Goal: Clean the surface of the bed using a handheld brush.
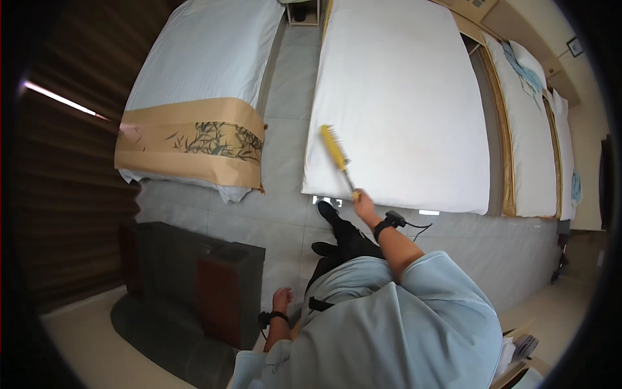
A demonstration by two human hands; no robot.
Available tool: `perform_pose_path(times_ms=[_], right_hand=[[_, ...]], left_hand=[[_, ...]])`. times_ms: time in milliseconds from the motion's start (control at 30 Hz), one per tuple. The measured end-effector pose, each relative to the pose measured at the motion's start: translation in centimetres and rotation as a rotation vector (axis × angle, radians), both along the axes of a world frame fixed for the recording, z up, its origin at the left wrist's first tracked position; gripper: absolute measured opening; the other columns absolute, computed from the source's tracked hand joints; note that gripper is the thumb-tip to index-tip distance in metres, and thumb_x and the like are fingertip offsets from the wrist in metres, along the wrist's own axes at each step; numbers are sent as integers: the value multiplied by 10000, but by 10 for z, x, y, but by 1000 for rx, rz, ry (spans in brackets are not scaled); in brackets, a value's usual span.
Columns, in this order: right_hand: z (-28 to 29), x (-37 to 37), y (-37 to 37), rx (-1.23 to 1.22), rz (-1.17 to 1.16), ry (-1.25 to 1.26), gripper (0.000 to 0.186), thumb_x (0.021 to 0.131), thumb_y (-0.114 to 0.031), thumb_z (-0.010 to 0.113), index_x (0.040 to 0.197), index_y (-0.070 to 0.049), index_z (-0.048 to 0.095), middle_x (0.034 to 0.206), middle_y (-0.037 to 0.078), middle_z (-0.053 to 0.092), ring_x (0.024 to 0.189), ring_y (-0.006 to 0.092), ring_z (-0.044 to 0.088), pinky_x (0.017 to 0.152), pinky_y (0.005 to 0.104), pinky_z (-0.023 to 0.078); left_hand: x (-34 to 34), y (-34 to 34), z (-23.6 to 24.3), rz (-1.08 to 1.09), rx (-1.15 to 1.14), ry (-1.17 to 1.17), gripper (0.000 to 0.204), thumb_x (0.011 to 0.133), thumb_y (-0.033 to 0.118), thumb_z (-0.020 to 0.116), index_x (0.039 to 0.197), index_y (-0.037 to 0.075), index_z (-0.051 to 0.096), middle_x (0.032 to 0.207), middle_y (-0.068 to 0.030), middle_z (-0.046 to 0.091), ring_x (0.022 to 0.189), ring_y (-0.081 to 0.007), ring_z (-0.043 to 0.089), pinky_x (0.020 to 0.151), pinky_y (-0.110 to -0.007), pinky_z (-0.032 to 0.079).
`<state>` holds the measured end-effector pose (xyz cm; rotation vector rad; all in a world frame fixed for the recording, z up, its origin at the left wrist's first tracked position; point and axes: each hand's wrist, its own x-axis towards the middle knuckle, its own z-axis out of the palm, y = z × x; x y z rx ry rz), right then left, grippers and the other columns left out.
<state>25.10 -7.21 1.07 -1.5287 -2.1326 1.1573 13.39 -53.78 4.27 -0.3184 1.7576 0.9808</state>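
My right hand (364, 201) is closed round the handle of a yellow brush (334, 148) with a long bristled head. The brush reaches over the near left corner of a bed (395, 97) covered in plain white. Its bristles face right, and whether they touch the cover I cannot tell. Low beside my body hangs my left hand (282, 299), fingers curled in, with nothing seen in it. It is nearest to the dark armchair.
On the left stands another bed (201, 58) with a tan bamboo-patterned runner (194, 139). A dark green and brown armchair (188, 279) is behind it, by brown curtains (71, 181). More white beds (521, 129) stand at the right. Grey tiles (285, 91) run between the beds.
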Motion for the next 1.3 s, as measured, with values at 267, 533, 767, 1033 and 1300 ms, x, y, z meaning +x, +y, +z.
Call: perform_pose_path(times_ms=[267, 533, 767, 1033, 1300], right_hand=[[-50, 35, 121, -229, -726, 127, 118, 801, -115, 530, 829, -2, 540, 714, 176, 581, 684, 360, 566, 622, 421, 442], [-36, -92, 68, -183, -147, 76, 241, 770, -126, 579, 988, -21, 580, 832, 210, 609, 808, 357, 594, 713, 397, 467], [-13, -162, 67, -239, -130, 185, 321, 778, -123, 576, 1079, -15, 567, 1015, 224, 588, 971, 372, 551, 856, 390, 435], [-21, -119, 126, -3, -805, 70, 190, 815, -113, 525, 949, 18, 553, 842, 234, 592, 809, 395, 567, 706, 433, 445], [-51, -199, 108, -103, -730, -69, 164, 792, -131, 549, 906, -20, 586, 668, 139, 572, 594, 240, 557, 587, 386, 456]], left_hand=[[-120, 102, 38, -101, 150, 159, 173, 862, 140, 450, 926, 73, 596, 730, -14, 585, 616, -96, 536, 568, -226, 420], [-200, 98, 37, -163, 138, 247, 149, 879, 114, 470, 919, 42, 593, 712, -24, 578, 610, -100, 529, 584, -220, 437], [-265, 114, 17, -322, 239, 224, 154, 872, 110, 474, 921, 36, 600, 713, -24, 579, 621, -99, 529, 589, -216, 437], [-361, 195, 41, -398, 137, 62, 170, 861, 94, 461, 927, 30, 604, 721, -22, 577, 629, -103, 527, 602, -224, 443], [-465, 187, 51, -552, 44, 174, 163, 850, 92, 461, 874, 18, 604, 704, -29, 560, 625, -116, 532, 587, -238, 441]])
